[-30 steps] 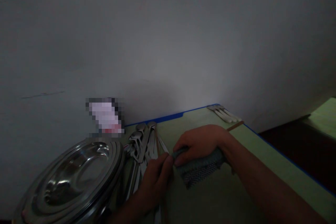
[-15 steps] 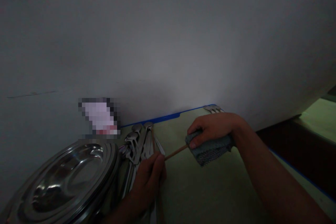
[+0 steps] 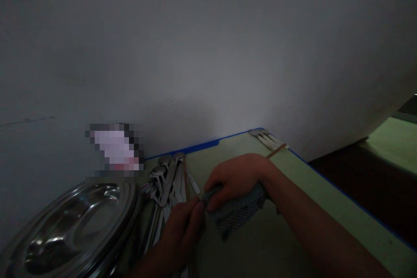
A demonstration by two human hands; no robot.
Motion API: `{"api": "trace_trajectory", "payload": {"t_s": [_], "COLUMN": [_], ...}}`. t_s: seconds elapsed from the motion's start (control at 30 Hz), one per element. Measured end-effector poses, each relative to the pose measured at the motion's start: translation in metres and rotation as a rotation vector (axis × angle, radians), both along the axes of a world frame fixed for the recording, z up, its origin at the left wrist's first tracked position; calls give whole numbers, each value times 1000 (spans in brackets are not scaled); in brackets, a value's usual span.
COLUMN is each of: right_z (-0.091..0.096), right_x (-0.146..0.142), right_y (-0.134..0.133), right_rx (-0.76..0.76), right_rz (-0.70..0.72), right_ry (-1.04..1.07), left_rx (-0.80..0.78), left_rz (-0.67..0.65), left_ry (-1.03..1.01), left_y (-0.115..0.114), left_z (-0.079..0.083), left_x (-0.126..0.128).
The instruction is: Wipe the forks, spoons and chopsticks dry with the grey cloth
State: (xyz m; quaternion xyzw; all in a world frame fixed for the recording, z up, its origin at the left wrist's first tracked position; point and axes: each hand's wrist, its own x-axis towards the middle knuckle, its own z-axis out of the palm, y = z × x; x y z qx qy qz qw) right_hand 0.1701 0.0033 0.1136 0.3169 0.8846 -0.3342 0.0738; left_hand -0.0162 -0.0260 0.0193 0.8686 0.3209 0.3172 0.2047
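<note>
My left hand (image 3: pixel 182 228) is closed around the near end of a thin wooden chopstick (image 3: pixel 276 151). The chopstick's far end shows beyond my right wrist, while its middle is hidden. My right hand (image 3: pixel 237 178) grips a grey-blue cloth (image 3: pixel 239 215) with a checked underside, folded around the chopstick and almost touching my left fingers. Left of my hands lies a heap of metal spoons and other cutlery (image 3: pixel 169 178), with a second brown stick (image 3: pixel 186 178) along its edge. Several forks (image 3: pixel 265 139) rest at the table's far right corner.
A stack of shiny metal divided plates (image 3: pixel 97 221) stands at the left. Behind it, a blurred-out phone-like object (image 3: pixel 114 145) leans on the grey wall (image 3: pixel 195 52). The pale green table (image 3: pixel 306 186) has a blue edge, with dark floor (image 3: pixel 352 173) to its right.
My right hand and the cloth have slid left and nearer along the chopstick, up to my left hand. The chopstick's far end now sticks out past my right wrist. The view has shifted slightly.
</note>
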Motion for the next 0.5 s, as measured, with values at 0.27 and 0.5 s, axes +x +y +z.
{"api": "trace_trajectory", "payload": {"t_s": [0.27,0.5], "right_z": [7,2], "right_x": [25,15], "right_y": [-3,-4], "right_rx": [15,6], "right_rz": [-146,-131], "right_ry": [-43,-64], "left_rx": [-89,-65], "left_rz": [-47,-56], "left_ry": [-68,27], "left_y": [0,-1], "left_z": [-1,-5], "left_x": [0,-5]}}
